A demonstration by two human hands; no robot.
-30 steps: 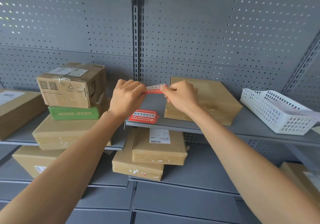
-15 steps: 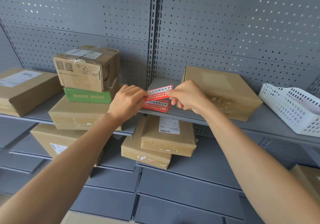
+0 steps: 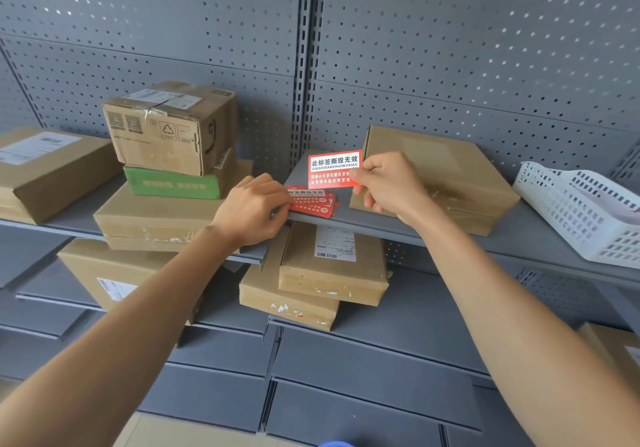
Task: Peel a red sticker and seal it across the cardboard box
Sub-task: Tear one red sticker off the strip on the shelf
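Note:
My right hand (image 3: 388, 183) pinches the right edge of a red sticker (image 3: 332, 168) with white writing and holds it upright in the air, facing me. Just behind and to its right, a flat cardboard box (image 3: 446, 173) lies on the grey shelf (image 3: 381, 228). Below the held sticker, a small stack of red stickers (image 3: 313, 201) rests at the shelf's front edge. My left hand (image 3: 251, 209) is at the left end of that stack, fingers curled and touching it; I cannot tell whether it grips anything.
A white plastic basket (image 3: 585, 211) stands on the shelf at the right. To the left, a taped brown carton (image 3: 169, 124) sits on a green box (image 3: 173, 183) and flat parcels. More flat parcels (image 3: 329, 266) lie on the lower shelf. A perforated grey wall is behind.
The two hands have come apart: my right hand has lifted the sticker up and to the right, and my left hand has dropped to the stack on the shelf.

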